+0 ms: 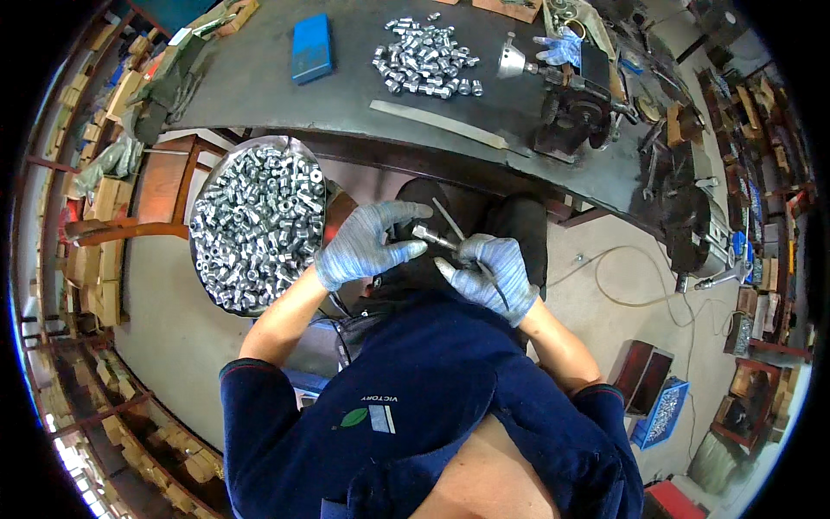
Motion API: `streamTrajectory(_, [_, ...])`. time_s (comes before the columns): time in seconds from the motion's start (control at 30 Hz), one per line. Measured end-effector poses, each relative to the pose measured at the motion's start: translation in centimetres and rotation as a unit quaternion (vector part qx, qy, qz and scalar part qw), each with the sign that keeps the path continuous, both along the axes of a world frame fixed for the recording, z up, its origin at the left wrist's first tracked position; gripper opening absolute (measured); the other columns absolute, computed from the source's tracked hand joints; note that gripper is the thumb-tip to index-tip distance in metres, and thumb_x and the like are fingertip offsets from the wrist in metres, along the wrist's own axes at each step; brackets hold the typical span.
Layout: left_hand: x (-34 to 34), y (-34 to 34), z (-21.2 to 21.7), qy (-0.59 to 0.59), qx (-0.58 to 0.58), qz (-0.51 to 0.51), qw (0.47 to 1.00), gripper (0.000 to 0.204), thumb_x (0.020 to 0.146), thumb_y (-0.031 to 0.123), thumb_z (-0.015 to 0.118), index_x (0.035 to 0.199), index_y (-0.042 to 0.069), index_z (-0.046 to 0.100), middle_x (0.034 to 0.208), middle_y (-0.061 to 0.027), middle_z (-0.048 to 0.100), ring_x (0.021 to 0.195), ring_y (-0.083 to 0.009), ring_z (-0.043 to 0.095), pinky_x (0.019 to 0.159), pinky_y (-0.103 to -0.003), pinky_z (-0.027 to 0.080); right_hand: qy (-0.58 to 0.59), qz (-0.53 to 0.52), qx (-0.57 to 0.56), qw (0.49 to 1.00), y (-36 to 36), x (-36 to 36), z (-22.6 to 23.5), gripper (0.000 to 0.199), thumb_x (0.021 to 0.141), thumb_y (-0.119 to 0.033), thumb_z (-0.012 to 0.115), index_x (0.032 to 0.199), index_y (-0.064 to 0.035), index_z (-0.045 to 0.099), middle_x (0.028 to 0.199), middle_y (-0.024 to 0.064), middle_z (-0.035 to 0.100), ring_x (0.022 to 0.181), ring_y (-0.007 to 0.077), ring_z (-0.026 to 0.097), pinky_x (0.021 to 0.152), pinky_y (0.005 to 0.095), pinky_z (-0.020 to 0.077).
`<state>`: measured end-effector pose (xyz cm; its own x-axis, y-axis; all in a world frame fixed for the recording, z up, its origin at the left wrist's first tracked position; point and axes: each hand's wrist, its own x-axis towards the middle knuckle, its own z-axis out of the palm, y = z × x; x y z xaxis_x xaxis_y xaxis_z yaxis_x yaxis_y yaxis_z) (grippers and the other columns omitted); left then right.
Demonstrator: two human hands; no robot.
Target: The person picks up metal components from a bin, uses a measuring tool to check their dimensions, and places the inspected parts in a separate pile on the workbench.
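Observation:
Both my hands wear grey-blue knitted gloves and are over my lap. My left hand is open, its thumb and fingers apart, just left of a small shiny metal fitting. My right hand is closed round a thin grey rod-like tool, whose slim end points up and left past the fitting. The fitting's right end lies close to my right fingertips; whether they also hold it I cannot tell. By my left forearm stands a round basin heaped with metal fittings.
Ahead is a dark workbench with a pile of fittings, a blue box, a flat file and a dark vise-like machine. A wooden chair stands left. On the right floor lie a hose and a blue crate.

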<state>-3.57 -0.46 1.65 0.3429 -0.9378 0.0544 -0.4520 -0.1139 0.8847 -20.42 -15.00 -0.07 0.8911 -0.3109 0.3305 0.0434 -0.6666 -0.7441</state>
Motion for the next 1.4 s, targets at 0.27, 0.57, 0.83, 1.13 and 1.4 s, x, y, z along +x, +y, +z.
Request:
streamTrajectory(0.27, [-0.7, -1.0, -1.0, 0.368, 0.022, 0.08, 0.926, 0.027, 0.084, 0.019, 0.067, 0.099, -0.003, 0.064, 0.081, -0.0035, 0.065, 0.07, -0.0084, 0.059, 0.064, -0.024, 0.047, -0.025, 0.009, 0.091, 0.995, -1.2, 1.2, -1.6, 0.03, 0.068, -0.023, 0.078, 0.056, -0.0087, 0.054, 0.053, 0.0111, 0.051, 0.047, 0.0272, 0.052, 0.045, 0.034, 0.0412])
streamTrajectory(0.57, [2.1, -0.7, -4.4, -0.228, -0.009, 0.171, 0.959, 0.017, 0.069, 0.009, 0.063, 0.085, 0.006, 0.066, 0.077, -0.0125, 0.063, 0.067, -0.0292, 0.063, 0.061, -0.035, 0.05, -0.104, 0.128, 0.135, 0.977, -1.1, 0.0, 1.7, 0.034, 0.065, -0.019, 0.081, 0.057, -0.013, 0.048, 0.054, 0.0069, 0.047, 0.046, 0.0251, 0.05, 0.044, 0.0314, 0.0395])
streamTrajectory(0.83, [2.1, -0.7, -4.3, -0.239, 0.005, 0.163, 0.957, 0.016, 0.067, 0.008, 0.065, 0.083, 0.008, 0.065, 0.077, -0.0106, 0.063, 0.067, -0.0294, 0.062, 0.06, -0.035, 0.05, -0.057, 0.163, 0.133, 0.976, -0.7, 0.3, 3.2, 0.032, 0.068, -0.023, 0.08, 0.057, -0.0101, 0.052, 0.053, 0.0084, 0.047, 0.046, 0.025, 0.052, 0.044, 0.0317, 0.0404])
streamTrajectory(1.13, [1.7, -0.5, -5.0, -0.253, 0.002, 0.123, 0.96, 0.026, 0.057, 0.011, 0.073, 0.082, 0.012, 0.066, 0.073, -0.0086, 0.06, 0.064, -0.0277, 0.061, 0.057, -0.036, 0.047, -0.016, 0.134, 0.088, 0.987, 0.6, 2.5, 1.4, 0.024, 0.072, -0.027, 0.075, 0.061, -0.0107, 0.061, 0.057, 0.0107, 0.055, 0.05, 0.0284, 0.057, 0.046, 0.035, 0.0439])
streamTrajectory(1.4, [4.2, -0.3, -4.5, -0.261, 0.04, 0.173, 0.949, 0.011, 0.068, 0.015, 0.068, 0.078, 0.01, 0.064, 0.066, -0.0115, 0.059, 0.057, -0.0283, 0.057, 0.053, -0.035, 0.045, -0.008, 0.133, -0.087, 0.987, 0.7, 4.0, 1.9, 0.034, 0.079, -0.043, 0.064, 0.065, -0.0125, 0.068, 0.054, 0.0092, 0.053, 0.049, 0.0248, 0.058, 0.045, 0.0363, 0.0434])
